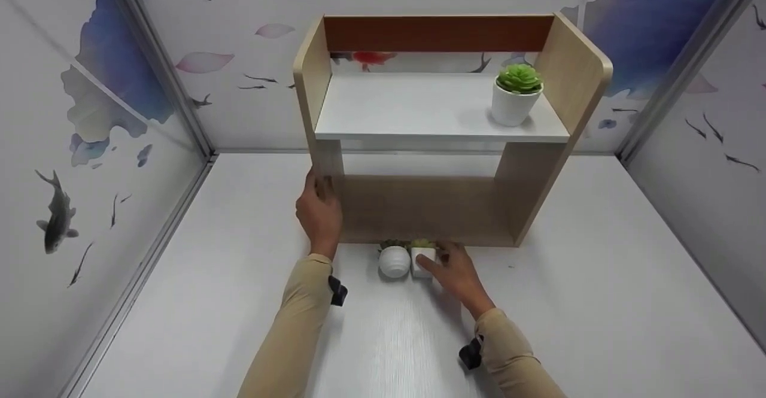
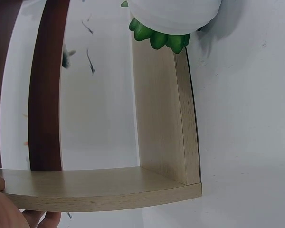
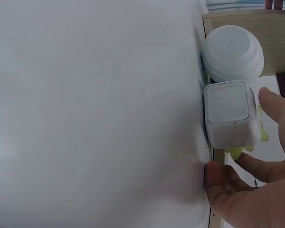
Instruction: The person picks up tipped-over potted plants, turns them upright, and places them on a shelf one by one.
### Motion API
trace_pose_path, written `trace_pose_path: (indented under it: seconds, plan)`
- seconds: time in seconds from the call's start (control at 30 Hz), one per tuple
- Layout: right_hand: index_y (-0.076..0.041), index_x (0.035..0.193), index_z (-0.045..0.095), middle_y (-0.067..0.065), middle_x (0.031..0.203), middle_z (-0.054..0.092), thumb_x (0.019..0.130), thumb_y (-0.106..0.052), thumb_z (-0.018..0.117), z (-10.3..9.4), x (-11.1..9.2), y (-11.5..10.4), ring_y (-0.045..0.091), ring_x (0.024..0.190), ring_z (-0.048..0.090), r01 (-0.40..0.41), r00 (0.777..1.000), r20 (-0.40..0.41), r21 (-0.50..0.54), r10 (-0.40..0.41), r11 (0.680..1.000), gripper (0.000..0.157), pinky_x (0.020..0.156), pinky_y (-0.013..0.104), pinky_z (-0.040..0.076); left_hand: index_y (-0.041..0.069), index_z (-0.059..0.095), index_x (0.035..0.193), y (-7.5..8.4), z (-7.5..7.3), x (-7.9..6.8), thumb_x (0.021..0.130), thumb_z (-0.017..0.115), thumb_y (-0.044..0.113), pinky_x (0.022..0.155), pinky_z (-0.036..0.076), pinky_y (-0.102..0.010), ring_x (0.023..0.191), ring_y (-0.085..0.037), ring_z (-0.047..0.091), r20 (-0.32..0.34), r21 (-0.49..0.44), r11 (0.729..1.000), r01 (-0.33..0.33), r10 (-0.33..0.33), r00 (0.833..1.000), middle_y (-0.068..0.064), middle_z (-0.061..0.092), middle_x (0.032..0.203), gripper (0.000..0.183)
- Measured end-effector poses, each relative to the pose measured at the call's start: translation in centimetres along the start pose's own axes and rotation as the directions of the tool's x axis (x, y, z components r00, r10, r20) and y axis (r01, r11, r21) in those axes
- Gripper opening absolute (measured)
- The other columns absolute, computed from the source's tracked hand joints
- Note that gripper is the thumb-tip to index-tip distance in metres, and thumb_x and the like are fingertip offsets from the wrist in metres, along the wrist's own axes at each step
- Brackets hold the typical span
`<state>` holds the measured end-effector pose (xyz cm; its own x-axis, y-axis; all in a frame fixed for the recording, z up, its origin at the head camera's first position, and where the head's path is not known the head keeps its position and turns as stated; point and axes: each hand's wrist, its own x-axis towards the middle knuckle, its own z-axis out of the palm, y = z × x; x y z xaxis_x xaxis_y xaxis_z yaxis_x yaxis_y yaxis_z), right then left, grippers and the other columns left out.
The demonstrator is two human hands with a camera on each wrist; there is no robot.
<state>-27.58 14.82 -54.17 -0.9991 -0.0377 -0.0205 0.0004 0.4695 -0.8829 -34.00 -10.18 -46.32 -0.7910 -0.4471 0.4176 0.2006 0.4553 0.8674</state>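
A small wooden desktop shelf (image 1: 419, 209) stands on the white table. My left hand (image 1: 320, 212) grips its left side panel, thumb on one face and fingers on the other in the left wrist view. In front of the shelf, two potted succulents lie tipped over, pot bottoms towards me: a round white pot (image 1: 395, 262) with dark green leaves and a square white pot (image 3: 232, 114) with yellow-green leaves. My right hand (image 1: 458, 272) is spread around the square pot's right side. Its thumb looks apart from the pot in the right wrist view.
A third succulent in a white pot (image 1: 514, 106) stands upright at the right of the shelf's white upper board (image 1: 413, 105). Walls printed with fish and petals enclose the table (image 1: 197, 302) at the back and both sides.
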Motion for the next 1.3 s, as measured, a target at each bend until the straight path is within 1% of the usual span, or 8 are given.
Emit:
trace_pose_path:
  seconds: [0.27, 0.47, 0.7, 0.87, 1.0, 1.17, 1.23, 1.3]
  plan:
    - [-0.007, 0.148, 0.051, 0.018, 0.143, 0.056, 0.096, -0.039, 0.073, 0.1, -0.4, 0.1, 0.036, 0.133, 0.053, -0.012, 1.0, 0.007, 0.006, 0.012, 1.0, 0.065, 0.109, 0.054, 0.043, 0.005, 0.058, 0.143, -0.1, 0.1, 0.0, 0.106, 0.057, 0.013, 0.101, 0.052, -0.046, 0.125, -0.028, 0.065, -0.032, -0.012, 0.999, -0.05, 0.049, 0.998, -0.016, 0.067, 0.134, 0.037]
    - [-0.008, 0.142, 0.057, 0.016, 0.133, 0.062, 0.096, -0.038, 0.073, 0.3, -0.7, 0.1, 0.031, 0.124, 0.057, -0.042, 0.999, -0.013, 0.002, 0.042, 0.999, 0.057, 0.103, 0.052, 0.047, 0.005, 0.057, 0.143, -0.3, 0.1, -0.2, 0.107, 0.056, 0.016, 0.1, 0.053, -0.045, 0.124, -0.028, 0.065, -0.026, -0.006, 1.0, -0.03, 0.03, 0.999, -0.015, 0.067, 0.135, 0.037]
    - [-0.013, 0.138, 0.056, 0.015, 0.133, 0.062, 0.094, -0.035, 0.076, 0.3, -1.1, 0.6, 0.029, 0.124, 0.059, -0.045, 0.998, -0.051, 0.019, 0.046, 0.999, 0.053, 0.103, 0.051, 0.048, 0.005, 0.058, 0.143, -0.3, 0.2, -0.3, 0.107, 0.056, 0.015, 0.1, 0.053, -0.046, 0.124, -0.029, 0.066, -0.029, -0.005, 0.999, -0.037, 0.037, 0.999, -0.016, 0.068, 0.134, 0.037]
    - [-0.018, 0.133, 0.058, 0.011, 0.12, 0.064, 0.093, -0.034, 0.077, 0.2, -1.1, 0.6, 0.026, 0.115, 0.059, -0.048, 0.997, -0.064, 0.03, 0.05, 0.998, 0.046, 0.099, 0.048, 0.049, 0.005, 0.057, 0.144, -0.2, 0.2, -0.1, 0.107, 0.057, 0.014, 0.104, 0.051, -0.046, 0.127, -0.028, 0.064, -0.027, -0.013, 0.999, -0.047, 0.047, 0.999, -0.016, 0.066, 0.136, 0.038]
    - [-0.019, 0.134, 0.056, 0.008, 0.111, 0.062, 0.094, -0.034, 0.076, 0.1, -1.0, 0.7, 0.024, 0.107, 0.056, -0.043, 0.997, -0.058, 0.025, 0.045, 0.999, 0.047, 0.091, 0.042, 0.048, 0.005, 0.057, 0.143, -0.1, 0.2, 0.0, 0.107, 0.057, 0.015, 0.104, 0.051, -0.046, 0.127, -0.028, 0.064, -0.029, -0.01, 0.999, -0.045, 0.044, 0.999, -0.016, 0.066, 0.136, 0.038]
    - [-0.017, 0.134, 0.054, 0.006, 0.101, 0.058, 0.095, -0.033, 0.076, 0.0, -1.0, 0.6, 0.022, 0.096, 0.053, -0.034, 0.998, -0.043, 0.058, 0.037, 0.998, 0.048, 0.08, 0.036, 0.045, 0.006, 0.058, 0.143, -0.1, 0.2, 0.0, 0.107, 0.056, 0.015, 0.102, 0.052, -0.045, 0.125, -0.028, 0.065, -0.033, -0.013, 0.999, -0.048, 0.048, 0.998, -0.015, 0.067, 0.134, 0.037]
    - [-0.016, 0.132, 0.054, 0.006, 0.102, 0.058, 0.094, -0.034, 0.076, -0.1, -1.0, 0.6, 0.021, 0.097, 0.054, -0.035, 0.999, -0.038, 0.065, 0.038, 0.997, 0.047, 0.081, 0.036, 0.046, 0.005, 0.058, 0.143, -0.2, 0.2, -0.1, 0.107, 0.056, 0.015, 0.101, 0.052, -0.045, 0.124, -0.028, 0.065, -0.033, -0.015, 0.999, -0.049, 0.049, 0.998, -0.015, 0.067, 0.134, 0.037]
    - [-0.015, 0.132, 0.055, 0.007, 0.107, 0.059, 0.094, -0.033, 0.076, -0.2, -1.0, 0.6, 0.022, 0.103, 0.056, -0.044, 0.998, -0.039, 0.066, 0.047, 0.997, 0.047, 0.084, 0.037, 0.048, 0.005, 0.058, 0.143, -0.2, 0.2, -0.1, 0.107, 0.055, 0.014, 0.101, 0.052, -0.045, 0.124, -0.028, 0.065, -0.032, -0.02, 0.999, -0.048, 0.047, 0.998, -0.015, 0.067, 0.135, 0.037]
